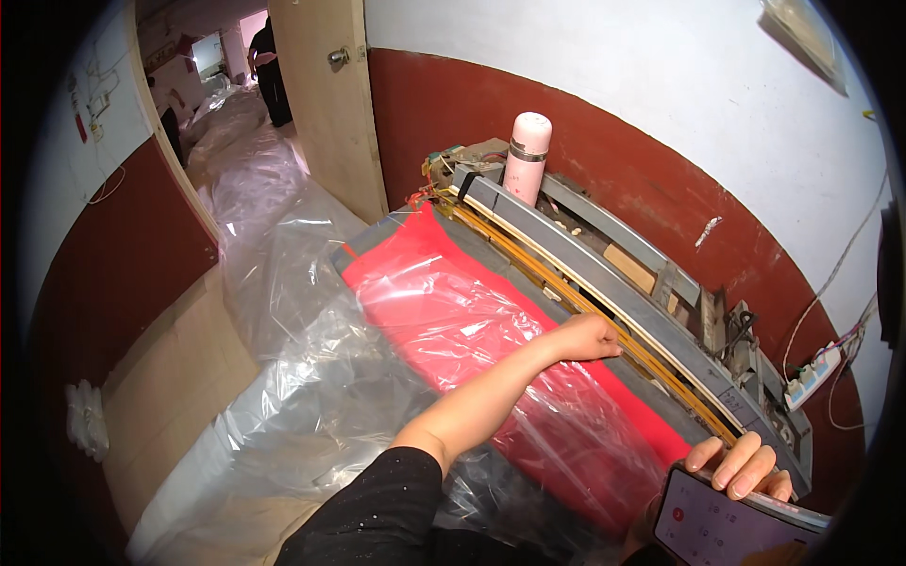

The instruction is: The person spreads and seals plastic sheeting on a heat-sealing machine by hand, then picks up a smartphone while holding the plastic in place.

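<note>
My left hand (585,338), its fingers closed, is at the edge of a red cloth (665,426), next to the yellow strips of a long metal machine. Whatever its fingers pinch, if anything, is too small to make out. Clear plastic film (453,307) lies wrinkled over most of the cloth and spreads to the left. At the lower right, my right hand (746,465) curls its fingers over the top edge of a phone (722,524) with a lit screen. The palm is hidden behind the phone.
A pink thermos flask (527,160) stands upright on the grey metal machine (651,321) along the wall. A white power strip (813,375) with cables is at the right. Beyond the open door (326,104), people stand near more plastic film. A bundled plastic item (87,418) lies far left.
</note>
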Tool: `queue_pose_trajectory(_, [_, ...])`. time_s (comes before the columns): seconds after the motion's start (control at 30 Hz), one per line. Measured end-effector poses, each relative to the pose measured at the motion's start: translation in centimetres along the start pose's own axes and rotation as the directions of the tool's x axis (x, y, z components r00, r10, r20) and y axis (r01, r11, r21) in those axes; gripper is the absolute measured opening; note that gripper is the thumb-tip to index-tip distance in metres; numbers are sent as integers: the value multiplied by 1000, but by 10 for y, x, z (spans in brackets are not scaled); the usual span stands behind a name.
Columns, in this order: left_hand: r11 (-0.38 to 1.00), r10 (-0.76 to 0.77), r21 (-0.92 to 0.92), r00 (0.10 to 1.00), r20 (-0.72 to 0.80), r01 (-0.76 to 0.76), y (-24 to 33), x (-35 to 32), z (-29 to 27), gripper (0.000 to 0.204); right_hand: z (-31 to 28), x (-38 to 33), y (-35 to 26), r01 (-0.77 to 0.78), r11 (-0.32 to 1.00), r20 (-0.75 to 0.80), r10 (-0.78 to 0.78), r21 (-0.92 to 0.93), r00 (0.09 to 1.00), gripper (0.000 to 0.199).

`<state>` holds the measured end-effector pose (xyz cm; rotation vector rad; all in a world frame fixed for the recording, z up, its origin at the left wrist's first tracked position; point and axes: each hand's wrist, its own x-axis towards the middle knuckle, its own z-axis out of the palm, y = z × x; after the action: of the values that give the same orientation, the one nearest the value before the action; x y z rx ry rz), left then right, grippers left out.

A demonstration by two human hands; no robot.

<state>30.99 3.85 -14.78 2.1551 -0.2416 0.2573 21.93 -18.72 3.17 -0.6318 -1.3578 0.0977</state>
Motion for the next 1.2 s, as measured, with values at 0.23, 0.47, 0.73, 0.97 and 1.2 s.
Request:
queue_pose_trajectory(0.23, [999,22,28,1000,-6,-22,1,0,-1,28,0,0,2,9,1000,-7,-9,-8,1000,34])
queue_pose_trajectory(0.47, [1000,-5,25,1000,24,4,7,2,-1,28,16,-1,5,70,996,-142,-76,-48,987,33])
queue_pose_trajectory(0.73, [998,-9,55,1000,25,7,5,3,-1,29,18,4,-5,4,998,-104,-10,-64,995,33])
queue_pose_trajectory(0.97, [999,23,24,1000,13,-24,8,-3,-4,28,19,2,-8,-50,997,-120,43,-58,992,33])
queue_pose_trajectory(1.2, [999,3,33,999,45,-5,12,4,-2,29,5,1,-12,-69,997,-13,69,-33,998,41])
